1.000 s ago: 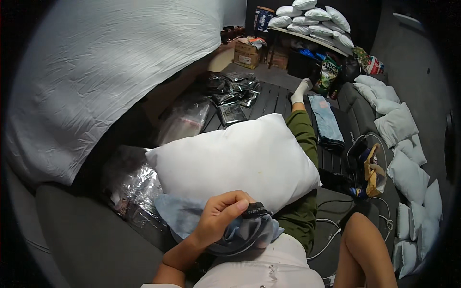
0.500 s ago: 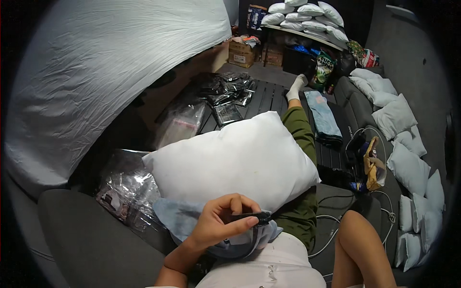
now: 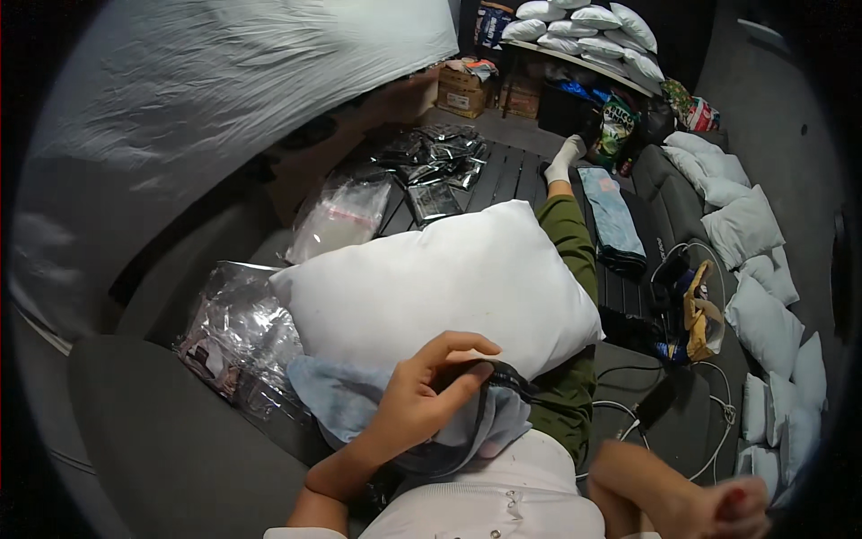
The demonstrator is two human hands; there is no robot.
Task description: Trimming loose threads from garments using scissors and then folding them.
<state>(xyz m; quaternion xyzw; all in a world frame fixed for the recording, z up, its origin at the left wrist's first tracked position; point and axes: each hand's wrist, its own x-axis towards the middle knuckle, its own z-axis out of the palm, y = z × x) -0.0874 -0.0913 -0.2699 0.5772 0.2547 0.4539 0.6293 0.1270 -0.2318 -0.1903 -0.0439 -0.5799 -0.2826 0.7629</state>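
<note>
My left hand (image 3: 431, 386) pinches the black zipper edge (image 3: 507, 382) of a light blue cushion cover (image 3: 341, 395), thumb and forefinger closed on it. The cover lies bunched over my lap, and the hand hides part of it. Just beyond lies a plump white pillow insert (image 3: 440, 292) across my legs, its near edge beside the cover. My right hand (image 3: 727, 510) is at the lower right, away from the cover and blurred. Its fingers look curled, with a reddish patch among them; what they hold, if anything, I cannot make out.
Clear plastic bags (image 3: 242, 323) lie left of the pillow, with dark packets (image 3: 431, 162) farther off. A folded blue cover (image 3: 613, 216) rests right of my leg. White cables (image 3: 727, 404) and a yellow bag (image 3: 700, 310) lie right. White pillows (image 3: 763, 314) line the right side.
My right hand has come into view at the lower right as the forearm swung down. My left hand has lifted slightly with the zipper edge still in its grip. The view has shifted a little.
</note>
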